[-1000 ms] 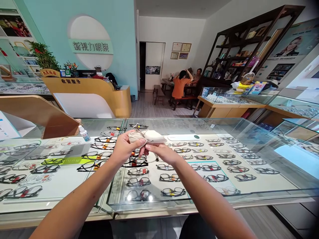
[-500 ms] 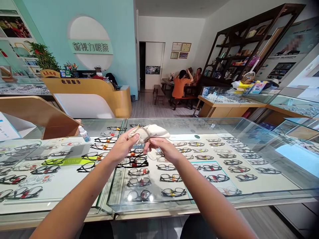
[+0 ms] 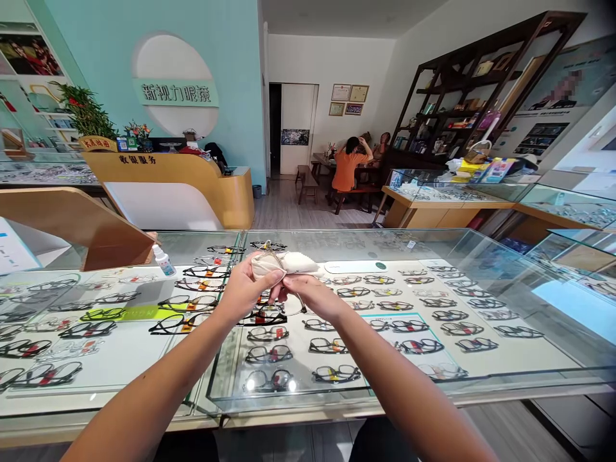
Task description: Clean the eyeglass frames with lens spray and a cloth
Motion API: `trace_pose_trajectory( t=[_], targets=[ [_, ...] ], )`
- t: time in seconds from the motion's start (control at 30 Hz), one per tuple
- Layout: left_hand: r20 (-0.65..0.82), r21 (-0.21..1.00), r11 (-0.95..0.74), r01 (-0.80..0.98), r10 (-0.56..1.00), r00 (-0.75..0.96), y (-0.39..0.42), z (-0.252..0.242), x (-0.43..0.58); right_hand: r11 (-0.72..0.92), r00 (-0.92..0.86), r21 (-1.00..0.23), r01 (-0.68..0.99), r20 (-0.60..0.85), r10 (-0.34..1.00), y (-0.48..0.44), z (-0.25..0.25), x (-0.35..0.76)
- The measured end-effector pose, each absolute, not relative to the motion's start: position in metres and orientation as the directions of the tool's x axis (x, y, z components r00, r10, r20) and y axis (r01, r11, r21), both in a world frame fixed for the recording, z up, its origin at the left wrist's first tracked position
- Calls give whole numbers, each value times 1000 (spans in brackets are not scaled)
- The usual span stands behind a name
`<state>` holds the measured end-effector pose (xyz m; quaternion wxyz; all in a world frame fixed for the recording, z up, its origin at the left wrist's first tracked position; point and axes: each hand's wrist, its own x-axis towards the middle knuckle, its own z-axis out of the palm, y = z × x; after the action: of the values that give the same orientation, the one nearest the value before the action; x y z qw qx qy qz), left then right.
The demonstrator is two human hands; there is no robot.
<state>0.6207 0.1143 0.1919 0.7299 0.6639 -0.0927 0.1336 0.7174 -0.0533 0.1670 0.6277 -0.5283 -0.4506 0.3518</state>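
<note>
Both my hands meet above a glass display counter (image 3: pixel 481 256). My left hand (image 3: pixel 243 290) is closed on a cream cleaning cloth (image 3: pixel 293 262) wrapped over part of a thin-framed pair of glasses (image 3: pixel 282 264). My right hand (image 3: pixel 312 296) pinches the same glasses from below, thumb and fingers pressed together. Most of the frame is hidden by the cloth and fingers. Under the glass lie several rows of spectacle frames (image 3: pixel 337 343).
A small spray bottle (image 3: pixel 163 260) stands on the counter at the left, by a wooden stand (image 3: pixel 81 221). Beyond are a yellow reception desk (image 3: pixel 192 186), a dark shelf unit (image 3: pixel 462 96), more glass cases (image 3: pixel 481 192) and two seated people (image 3: pixel 353 163) at a table.
The cloth and glasses shifted slightly between my hands, up and then back down, as the cloth was worked over the frame. My hands stayed above the same spot.
</note>
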Motion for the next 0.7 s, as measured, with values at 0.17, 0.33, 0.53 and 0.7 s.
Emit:
trace_pose_trajectory(
  t=[0.17, 0.33, 0.53, 0.7],
  targets=[
    [384, 923, -89, -374, 288, 877, 115, 188, 618, 147, 321, -986, 84, 166, 933, -56, 174, 711],
    [379, 922, -53, -384, 338, 862, 121, 184, 626, 190, 352, -979, 79, 206, 913, -57, 174, 709],
    [280, 909, 196, -369, 369, 886, 132, 183, 639, 322, 538, -944, 68, 306, 785, -62, 180, 719],
    [261, 940, 161, -301, 230, 937, 126, 179, 638, 391, 712, -897, 206, 412, 569, -68, 189, 722]
  ],
)
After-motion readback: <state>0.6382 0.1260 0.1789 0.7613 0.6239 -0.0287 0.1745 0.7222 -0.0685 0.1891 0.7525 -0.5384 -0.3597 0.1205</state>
